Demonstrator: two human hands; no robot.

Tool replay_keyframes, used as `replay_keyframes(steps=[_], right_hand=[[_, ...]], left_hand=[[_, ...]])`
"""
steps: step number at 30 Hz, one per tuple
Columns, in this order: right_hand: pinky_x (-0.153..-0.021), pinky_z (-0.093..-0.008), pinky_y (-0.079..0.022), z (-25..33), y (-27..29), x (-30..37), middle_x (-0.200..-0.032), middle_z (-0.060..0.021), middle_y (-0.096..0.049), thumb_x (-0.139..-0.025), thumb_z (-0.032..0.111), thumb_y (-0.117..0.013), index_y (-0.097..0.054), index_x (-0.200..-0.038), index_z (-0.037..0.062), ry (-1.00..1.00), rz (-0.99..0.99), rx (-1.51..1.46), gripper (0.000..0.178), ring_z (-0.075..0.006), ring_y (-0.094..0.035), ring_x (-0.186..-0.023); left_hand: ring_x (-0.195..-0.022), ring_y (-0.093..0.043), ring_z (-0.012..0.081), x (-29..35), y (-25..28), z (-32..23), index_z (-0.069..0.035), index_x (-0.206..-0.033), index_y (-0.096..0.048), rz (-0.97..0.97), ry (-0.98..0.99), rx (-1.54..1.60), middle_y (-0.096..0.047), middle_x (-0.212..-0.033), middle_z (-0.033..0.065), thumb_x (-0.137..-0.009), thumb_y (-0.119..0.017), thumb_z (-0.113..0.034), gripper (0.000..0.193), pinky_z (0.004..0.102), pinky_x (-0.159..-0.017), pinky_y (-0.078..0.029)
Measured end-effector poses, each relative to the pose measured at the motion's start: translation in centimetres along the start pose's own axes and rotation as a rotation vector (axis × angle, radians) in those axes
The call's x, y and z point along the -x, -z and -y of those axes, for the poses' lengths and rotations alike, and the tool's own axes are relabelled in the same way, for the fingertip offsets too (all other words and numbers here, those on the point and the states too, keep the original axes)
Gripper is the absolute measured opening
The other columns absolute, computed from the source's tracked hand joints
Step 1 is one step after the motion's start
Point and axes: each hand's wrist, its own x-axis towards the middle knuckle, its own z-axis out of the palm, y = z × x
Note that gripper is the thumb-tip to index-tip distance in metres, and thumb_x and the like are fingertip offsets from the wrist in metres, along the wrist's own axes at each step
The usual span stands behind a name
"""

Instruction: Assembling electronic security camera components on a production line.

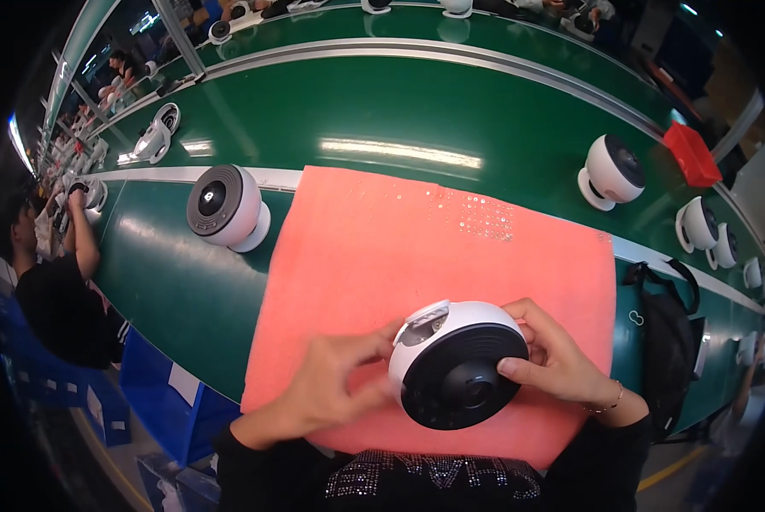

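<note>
A white ball-shaped device with a round black face (463,375) is held over a salmon-pink cloth (340,247), its face tilted up toward me. My right hand (557,354) grips its right side, thumb on the black face and fingers behind the white shell. At its upper left, a small white flap (423,320) stands raised over an opening with a metallic part inside. My left hand (340,380) is at the device's left side, slightly blurred, thumb and fingers apart. Its fingertips reach the shell beside the flap; their exact contact is hard to make out.
Similar white devices stand on the green bench at left (229,209) and right (613,171). Small clear dots lie on the cloth's far part. A red bin (691,154) sits far right, a black bag (668,341) nearer. A co-worker (58,264) works at left, above blue crates (165,392).
</note>
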Motion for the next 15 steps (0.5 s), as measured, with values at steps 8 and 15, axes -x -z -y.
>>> replay_keyframes(steps=[8,15], right_hand=[[-0.059,-0.0255,-0.048,-0.3,0.3,-1.0,-0.077,-0.0086,-0.061,-0.079,0.012,-0.064,-0.049,-0.085,0.0005,0.242,-0.057,0.451,0.02,-0.0127,-0.06,-0.071],[-0.046,-0.0365,-0.038,-1.3,2.0,-2.6,-0.052,-0.0146,-0.048,-0.086,0.03,-0.051,-0.048,-0.058,0.0023,0.336,-0.175,1.006,0.039,-0.0316,-0.05,-0.049]], left_hand=[[-0.049,-0.061,0.0243,-0.6,0.9,-1.7,0.003,-0.11,-0.055,0.067,-0.074,-0.357,-0.06,-0.059,0.012,-0.067,-0.072,-0.039,0.063,0.0313,-0.049,-0.05],[-0.04,-0.051,0.029,-3.2,1.5,-2.6,0.001,-0.059,-0.061,0.328,0.018,-0.63,-0.048,-0.043,0.0137,-0.072,-0.063,-0.049,0.051,0.0352,-0.045,-0.043]])
